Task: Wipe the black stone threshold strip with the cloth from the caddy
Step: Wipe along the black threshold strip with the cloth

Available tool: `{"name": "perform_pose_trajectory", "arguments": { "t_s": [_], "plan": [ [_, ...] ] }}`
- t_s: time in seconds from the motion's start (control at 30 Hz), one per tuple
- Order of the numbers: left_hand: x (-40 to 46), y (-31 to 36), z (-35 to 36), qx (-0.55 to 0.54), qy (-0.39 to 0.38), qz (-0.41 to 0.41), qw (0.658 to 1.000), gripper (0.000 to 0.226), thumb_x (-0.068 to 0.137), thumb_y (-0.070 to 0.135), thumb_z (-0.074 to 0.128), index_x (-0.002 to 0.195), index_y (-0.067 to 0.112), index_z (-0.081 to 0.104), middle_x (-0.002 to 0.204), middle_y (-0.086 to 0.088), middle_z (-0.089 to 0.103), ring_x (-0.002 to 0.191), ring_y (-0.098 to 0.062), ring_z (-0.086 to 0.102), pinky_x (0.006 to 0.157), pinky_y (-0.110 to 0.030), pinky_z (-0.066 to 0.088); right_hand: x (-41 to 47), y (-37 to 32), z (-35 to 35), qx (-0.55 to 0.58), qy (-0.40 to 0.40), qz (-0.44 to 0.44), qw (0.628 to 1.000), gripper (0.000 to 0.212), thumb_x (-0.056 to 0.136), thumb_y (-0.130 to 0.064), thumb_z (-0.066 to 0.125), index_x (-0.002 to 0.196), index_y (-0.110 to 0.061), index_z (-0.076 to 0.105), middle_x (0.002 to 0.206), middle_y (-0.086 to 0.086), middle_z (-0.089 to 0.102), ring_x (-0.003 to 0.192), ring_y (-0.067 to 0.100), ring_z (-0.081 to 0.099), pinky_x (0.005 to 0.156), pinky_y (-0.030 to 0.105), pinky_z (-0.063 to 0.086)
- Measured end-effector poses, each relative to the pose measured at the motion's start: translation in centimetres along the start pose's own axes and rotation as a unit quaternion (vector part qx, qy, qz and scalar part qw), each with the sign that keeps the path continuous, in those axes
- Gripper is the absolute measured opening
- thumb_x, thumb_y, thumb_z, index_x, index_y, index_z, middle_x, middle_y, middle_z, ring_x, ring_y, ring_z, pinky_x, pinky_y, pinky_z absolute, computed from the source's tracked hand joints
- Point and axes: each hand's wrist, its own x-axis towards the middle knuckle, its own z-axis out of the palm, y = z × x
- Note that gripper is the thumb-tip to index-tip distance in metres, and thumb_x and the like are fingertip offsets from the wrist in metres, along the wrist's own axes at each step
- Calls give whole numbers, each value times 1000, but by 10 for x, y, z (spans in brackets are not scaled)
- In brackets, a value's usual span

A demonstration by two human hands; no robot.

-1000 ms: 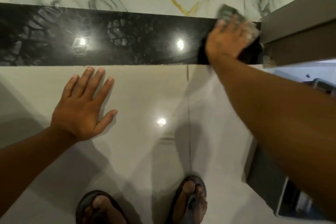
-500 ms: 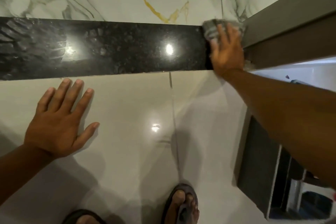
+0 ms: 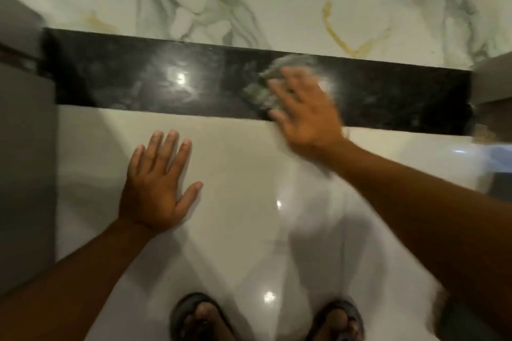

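The black stone threshold strip (image 3: 138, 83) runs across the floor from left to right, glossy with light spots on it. My right hand (image 3: 304, 111) lies flat on a grey cloth (image 3: 266, 83), pressing it onto the strip a little right of its middle; hand and cloth are motion-blurred. Most of the cloth is hidden under the palm. My left hand (image 3: 158, 185) rests flat with spread fingers on the pale floor tile just in front of the strip, holding nothing.
White marble floor with grey and gold veins (image 3: 249, 0) lies beyond the strip. Grey door frame posts stand at the strip's left end (image 3: 22, 91) and right end (image 3: 493, 83). My two sandalled feet (image 3: 199, 318) are at the bottom edge.
My right hand has slid the cloth leftward along the strip, away from the right door frame toward the middle. The left hand stays flat on the tile; the view has shifted.
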Motion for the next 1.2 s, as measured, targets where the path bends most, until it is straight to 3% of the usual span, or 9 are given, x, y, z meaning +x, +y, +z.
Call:
{"name": "perform_pose_trajectory", "arguments": {
  "t_s": [0.17,0.3,0.53,0.63,0.73,0.83,0.97,1.07,1.2],
  "plan": [
    [-18,-22,-1,11,-5,-149,989,89,90,63,49,164,15,34,171,-18,28,159,-43,22,126,-60,16,12,18,5,-42,48,355,933,62,105,-51,20,158,-20,29,167,14,21,154,37,16,125,53,7],
    [-16,-21,1,-2,-12,-188,982,91,91,67,48,166,20,27,175,-14,21,162,-39,14,128,-59,13,66,-61,29,0,104,496,862,65,102,-50,23,156,-15,32,166,17,22,153,38,17,124,54,7],
    [-13,-19,6,-9,-9,-329,944,101,87,72,46,167,18,17,176,-15,15,163,-37,9,129,-62,9,138,-236,67,48,20,298,953,68,103,-52,26,159,-14,21,167,21,11,154,40,5,124,60,3],
    [-11,-16,7,-10,-6,-371,929,102,88,72,44,168,15,16,176,-16,15,163,-37,10,129,-63,11,128,-241,69,40,-65,8,997,63,105,-51,25,159,-20,21,168,17,10,155,36,2,126,56,2],
    [-14,-17,7,-11,4,-363,932,99,90,71,43,167,13,19,176,-17,16,163,-39,12,129,-63,11,103,-173,54,18,-106,-189,976,62,104,-54,24,159,-25,23,169,13,13,156,33,4,126,54,2],
    [-13,-17,9,-10,2,-359,933,98,91,70,42,167,13,18,175,-17,17,162,-40,12,129,-64,12,79,-101,37,-23,-56,32,998,63,103,-52,25,159,-22,21,168,15,13,154,39,7,124,56,2],
    [-14,-18,11,-10,5,-358,933,100,90,70,42,167,12,18,175,-18,17,162,-41,11,128,-65,13,114,-142,44,-10,41,458,888,68,102,-53,23,159,-17,21,168,19,11,154,41,9,124,60,6],
    [-14,-18,14,2,1,-358,934,101,89,71,42,167,12,18,175,-19,17,162,-41,12,127,-66,14,156,-225,67,20,13,389,921,70,101,-53,18,160,-16,15,168,21,9,154,42,6,124,62,2],
    [-14,-20,16,-4,3,-348,938,103,88,73,39,169,16,11,176,-17,13,163,-40,8,128,-64,10,184,-282,86,11,-60,31,998,63,104,-48,22,159,-18,20,167,19,13,155,39,6,123,55,-2]
  ]
}}
